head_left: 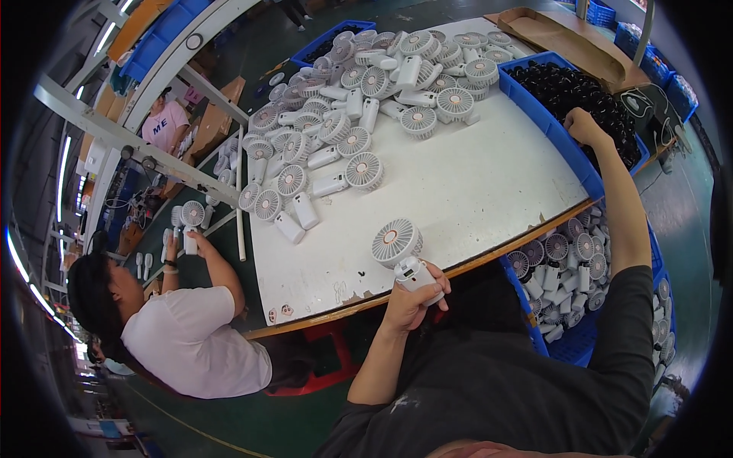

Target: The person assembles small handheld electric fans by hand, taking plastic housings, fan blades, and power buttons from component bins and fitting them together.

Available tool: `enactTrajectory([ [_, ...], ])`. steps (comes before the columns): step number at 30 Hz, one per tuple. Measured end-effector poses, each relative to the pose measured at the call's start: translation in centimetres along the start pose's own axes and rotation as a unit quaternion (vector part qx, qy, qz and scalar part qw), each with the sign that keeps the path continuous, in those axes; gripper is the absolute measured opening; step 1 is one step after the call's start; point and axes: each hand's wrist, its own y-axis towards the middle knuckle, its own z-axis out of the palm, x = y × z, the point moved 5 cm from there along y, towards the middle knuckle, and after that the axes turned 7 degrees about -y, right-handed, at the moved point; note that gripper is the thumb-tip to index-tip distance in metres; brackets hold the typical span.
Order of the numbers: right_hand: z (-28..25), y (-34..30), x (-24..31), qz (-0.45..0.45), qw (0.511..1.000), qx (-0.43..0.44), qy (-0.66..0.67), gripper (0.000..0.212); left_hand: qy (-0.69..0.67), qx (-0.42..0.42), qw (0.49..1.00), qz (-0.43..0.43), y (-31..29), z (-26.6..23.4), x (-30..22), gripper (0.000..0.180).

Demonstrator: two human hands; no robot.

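My left hand (416, 301) is wrapped round the handle of a white handheld fan (397, 243), whose round grille points up over the table's front edge. My right arm stretches out to the far right, where my right hand (584, 127) dips into a blue crate (561, 156) full of small glossy black parts (565, 88). Its fingers look curled in; their tips, and whatever they may grip, are hidden. Many more white handheld fans (374, 80) lie heaped over the far and left parts of the white table (458, 183).
Below the table on my right, a blue crate (565, 349) holds more fans. A co-worker (187, 336) sits at left, holding a fan (191, 221). A white metal frame (137, 145) rises there. A cardboard tray (561, 46) lies beyond the black parts.
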Motion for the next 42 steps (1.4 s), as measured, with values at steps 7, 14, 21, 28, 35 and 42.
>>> enactTrajectory([
  [7,-0.1,1.0,-0.7,-0.081,0.988,-0.113,-0.064,0.006,0.021,-0.023,1.0,-0.002,0.1,-1.3,0.2,0.021],
  [14,-3.6,-0.6,0.5,-0.095,0.952,-0.289,0.043,0.022,0.087,-0.053,0.994,0.027,0.0,-1.9,-0.1,0.03],
  [21,-0.3,-8.1,9.3,-0.147,0.913,-0.163,0.343,0.032,0.18,-0.091,0.977,0.068,0.8,-1.8,0.2,0.03],
  [28,14.1,-27.1,23.9,-0.26,0.802,0.1,0.529,0.025,0.273,-0.11,0.932,0.211,1.8,-0.3,0.1,0.034],
  [35,13.9,-29.1,23.4,-0.117,0.799,0.326,0.492,0.022,0.287,-0.123,0.924,0.22,0.3,-2.0,0.4,0.035],
  [42,8.1,-27.9,25.7,-0.441,0.845,0.045,0.299,0.028,0.074,0.011,0.996,-0.057,0.7,0.2,1.1,0.031],
])
